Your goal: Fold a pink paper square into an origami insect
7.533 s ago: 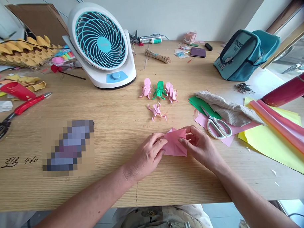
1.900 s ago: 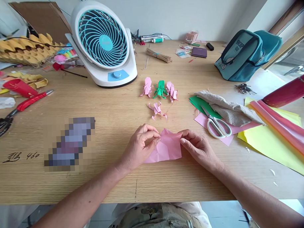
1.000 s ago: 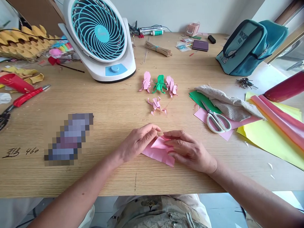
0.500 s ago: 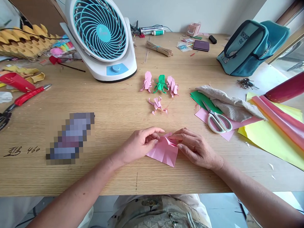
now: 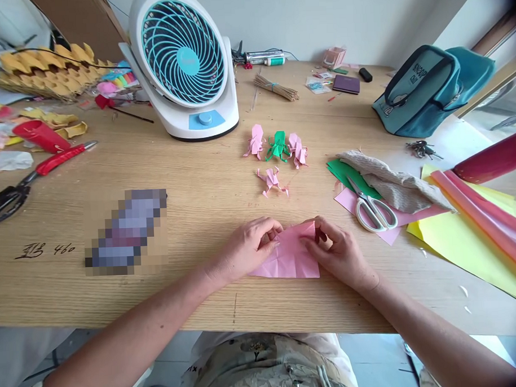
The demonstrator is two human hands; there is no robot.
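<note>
A creased pink paper sheet (image 5: 292, 257) is held between my hands near the table's front edge. My left hand (image 5: 255, 244) pinches its upper left part, thumb on top. On the other side, my right hand (image 5: 338, 250) grips the upper right corner between thumb and fingers. Beyond the sheet lies a pink folded paper figure (image 5: 272, 180) with thin limbs. Behind that, a green folded figure (image 5: 277, 146) sits between two pink ones (image 5: 257, 141).
White-handled scissors (image 5: 375, 212) lie on coloured paper at the right, beside a grey cloth (image 5: 397, 180). A fan (image 5: 202, 119) and a teal bag (image 5: 424, 92) stand farther back. At left are a blurred-out flat object (image 5: 126, 232) and red-and-black pliers-like scissors (image 5: 33, 176).
The pink sheet is more spread out, and the raised fold at its top no longer shows. My right hand now grips its corner. The whole view has shifted slightly.
</note>
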